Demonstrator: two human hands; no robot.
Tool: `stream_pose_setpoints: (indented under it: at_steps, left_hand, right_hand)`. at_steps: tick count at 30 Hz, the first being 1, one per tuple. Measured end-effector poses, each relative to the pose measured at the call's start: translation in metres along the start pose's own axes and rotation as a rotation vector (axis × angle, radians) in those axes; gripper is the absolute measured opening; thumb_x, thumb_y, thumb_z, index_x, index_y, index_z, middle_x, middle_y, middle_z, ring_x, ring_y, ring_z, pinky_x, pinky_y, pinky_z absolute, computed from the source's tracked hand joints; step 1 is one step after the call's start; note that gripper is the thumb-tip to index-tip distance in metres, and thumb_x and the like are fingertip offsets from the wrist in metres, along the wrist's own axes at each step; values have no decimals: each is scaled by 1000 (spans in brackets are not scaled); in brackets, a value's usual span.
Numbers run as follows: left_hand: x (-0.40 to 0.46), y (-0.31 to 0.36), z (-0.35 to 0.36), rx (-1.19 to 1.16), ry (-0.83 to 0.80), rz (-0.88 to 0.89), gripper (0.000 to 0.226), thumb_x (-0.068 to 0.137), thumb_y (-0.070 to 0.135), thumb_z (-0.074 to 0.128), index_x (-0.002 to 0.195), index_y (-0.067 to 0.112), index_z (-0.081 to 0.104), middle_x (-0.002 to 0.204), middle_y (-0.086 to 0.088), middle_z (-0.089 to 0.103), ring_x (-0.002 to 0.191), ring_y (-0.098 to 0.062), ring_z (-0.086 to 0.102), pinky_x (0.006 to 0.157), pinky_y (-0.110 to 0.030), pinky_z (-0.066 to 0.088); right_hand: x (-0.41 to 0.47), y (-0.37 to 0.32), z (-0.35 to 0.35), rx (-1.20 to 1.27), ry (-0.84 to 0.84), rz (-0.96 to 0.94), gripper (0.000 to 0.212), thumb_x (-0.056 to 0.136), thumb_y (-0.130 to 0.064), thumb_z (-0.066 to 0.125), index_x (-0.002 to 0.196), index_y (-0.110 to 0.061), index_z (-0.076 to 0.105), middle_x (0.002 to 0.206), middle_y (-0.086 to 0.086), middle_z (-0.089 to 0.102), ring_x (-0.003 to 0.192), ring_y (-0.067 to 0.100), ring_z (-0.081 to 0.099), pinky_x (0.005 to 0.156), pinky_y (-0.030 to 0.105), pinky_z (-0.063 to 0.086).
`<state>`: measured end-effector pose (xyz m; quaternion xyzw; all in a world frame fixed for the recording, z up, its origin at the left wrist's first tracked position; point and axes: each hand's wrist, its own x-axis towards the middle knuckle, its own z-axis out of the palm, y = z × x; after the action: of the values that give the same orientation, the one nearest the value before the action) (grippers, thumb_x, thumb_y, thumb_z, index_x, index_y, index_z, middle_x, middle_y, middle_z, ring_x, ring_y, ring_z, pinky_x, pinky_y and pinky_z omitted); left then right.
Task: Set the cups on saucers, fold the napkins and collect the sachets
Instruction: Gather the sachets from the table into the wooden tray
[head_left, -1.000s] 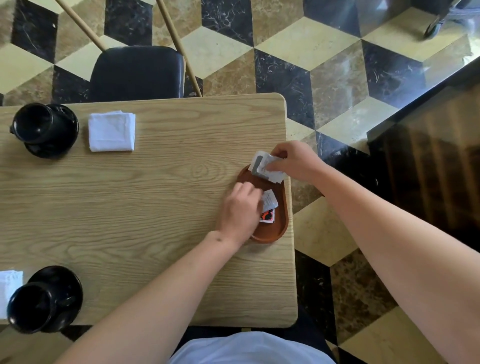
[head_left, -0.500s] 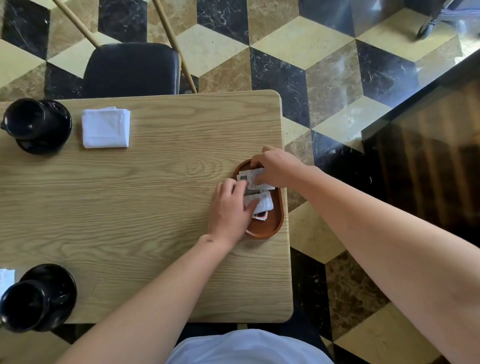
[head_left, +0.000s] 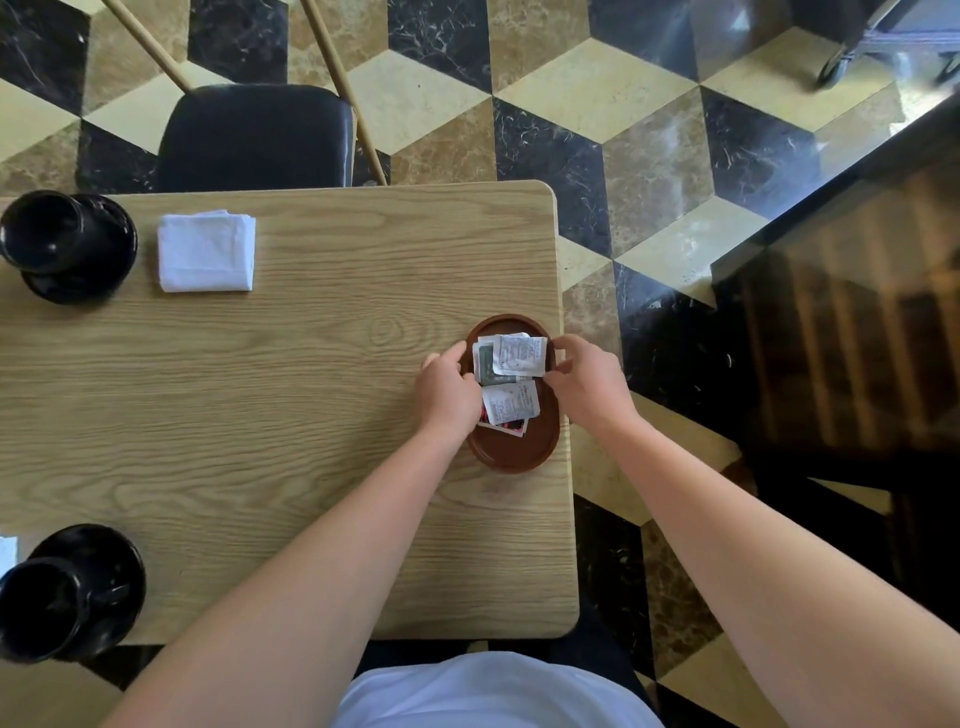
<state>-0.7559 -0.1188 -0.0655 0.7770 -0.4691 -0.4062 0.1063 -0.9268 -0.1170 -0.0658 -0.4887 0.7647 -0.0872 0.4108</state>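
Note:
A brown oval tray (head_left: 514, 453) sits near the table's right edge and holds several white sachets (head_left: 519, 356). My left hand (head_left: 447, 389) curls over the tray's left rim, with its fingertips against the sachets. My right hand (head_left: 587, 384) grips the right rim, thumb beside the top sachet. At the far left a black cup (head_left: 47, 234) stands on its saucer (head_left: 78, 288), with a folded white napkin (head_left: 206, 252) beside it. A second black cup (head_left: 41, 603) sits on a saucer (head_left: 104, 551) at the near left. A sliver of another napkin (head_left: 6, 553) shows at the frame edge.
The wooden table (head_left: 260, 415) ends just right of the tray. A black-seated chair (head_left: 254, 137) is tucked in at the far side. A dark glossy surface (head_left: 857, 312) stands to the right across a strip of patterned floor.
My right hand lowered the sachets it held into the tray and let them go. Both hands then shifted out to the tray's sides.

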Motion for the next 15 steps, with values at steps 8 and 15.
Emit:
stream_pose_setpoints:
  at_steps: [8,15]
  left_hand:
    - [0,-1,-6,-21,5,41,50,94,7,53,143,20,56,116,-6,62,99,-18,57,85,-27,44]
    - [-3,8,0,57,48,151,22,90,2,51,90,7,73,90,-9,64,84,-28,60,75,-36,46]
  right_hand:
    - [-2,4,1,-19,84,-78,48,93,-25,66,139,-19,54,119,1,61,101,17,63,89,39,56]
    - [-1,-13,9,-83,109,-178,31,96,-17,60,126,-14,68,105,4,64,95,21,60,81,33,51]
